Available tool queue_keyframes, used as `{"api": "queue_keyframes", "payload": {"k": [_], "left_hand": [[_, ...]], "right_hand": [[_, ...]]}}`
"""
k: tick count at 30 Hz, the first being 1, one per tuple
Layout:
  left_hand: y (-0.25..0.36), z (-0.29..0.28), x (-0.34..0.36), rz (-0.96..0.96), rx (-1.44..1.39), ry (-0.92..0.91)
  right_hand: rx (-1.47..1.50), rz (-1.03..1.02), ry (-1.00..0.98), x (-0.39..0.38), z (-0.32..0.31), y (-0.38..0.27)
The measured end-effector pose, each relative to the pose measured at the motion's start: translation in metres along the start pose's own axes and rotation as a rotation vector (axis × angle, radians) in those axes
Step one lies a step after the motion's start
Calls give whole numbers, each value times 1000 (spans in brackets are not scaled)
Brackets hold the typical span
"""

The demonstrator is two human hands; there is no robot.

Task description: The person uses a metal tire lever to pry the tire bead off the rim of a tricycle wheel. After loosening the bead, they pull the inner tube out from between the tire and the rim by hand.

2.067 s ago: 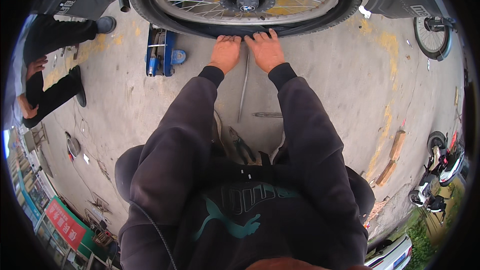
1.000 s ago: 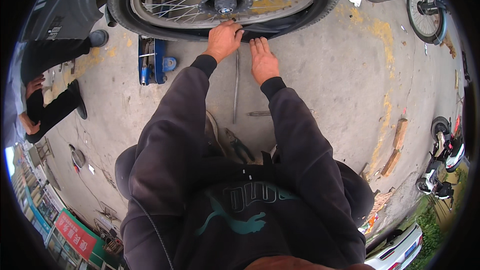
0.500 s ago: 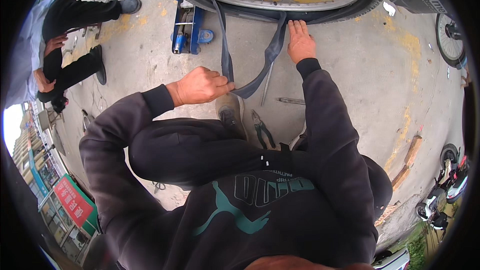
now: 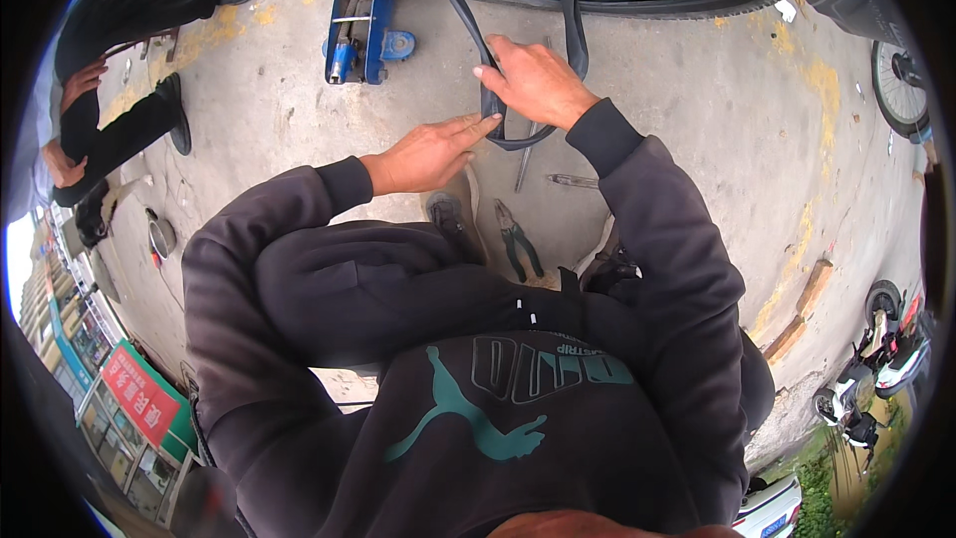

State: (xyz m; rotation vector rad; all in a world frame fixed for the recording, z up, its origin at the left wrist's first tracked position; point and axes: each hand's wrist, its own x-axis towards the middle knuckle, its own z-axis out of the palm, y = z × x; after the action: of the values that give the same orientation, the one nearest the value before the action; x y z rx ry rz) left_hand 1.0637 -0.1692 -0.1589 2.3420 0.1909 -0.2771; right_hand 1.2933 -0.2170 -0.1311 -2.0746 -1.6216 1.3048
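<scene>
A dark rubber inner tube [image 4: 577,38] hangs in a loop out of the tyre [image 4: 687,6] of the spoked wheel at the top of the view. My left hand [image 4: 426,153] pinches the near left bend of the loop with fingertips and thumb. Just above it, my right hand [image 4: 543,83] grips the loop's left strand, its fingers and thumb closed around the rubber. Part of the tube is hidden behind the right hand. Below the loop lie pliers [image 4: 517,241] with dark handles, a thin metal rod [image 4: 523,169] and a flat metal bar [image 4: 573,180].
A blue floor jack [image 4: 381,28] stands left of the tube, close to the wheel. Another person's legs [image 4: 124,139] reach in from the left. My shoe [image 4: 453,217] is beside the pliers. Wood pieces [image 4: 802,309] and parked scooters [image 4: 876,369] are at the right.
My right hand has left the tyre's edge and moved down and left onto the tube's left strand. My left hand has shifted slightly up and right. The whole view has shifted a little.
</scene>
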Motion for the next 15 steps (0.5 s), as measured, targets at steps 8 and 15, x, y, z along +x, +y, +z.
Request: {"api": "queue_keyframes", "payload": {"k": [8,15], "left_hand": [[-1,11,17,-373,-1202,-177],[-11,0,56,-748,-1474,76]], "right_hand": [[1117,3,-428,-18,54,104],[868,65,-273,-27,72,88]]}}
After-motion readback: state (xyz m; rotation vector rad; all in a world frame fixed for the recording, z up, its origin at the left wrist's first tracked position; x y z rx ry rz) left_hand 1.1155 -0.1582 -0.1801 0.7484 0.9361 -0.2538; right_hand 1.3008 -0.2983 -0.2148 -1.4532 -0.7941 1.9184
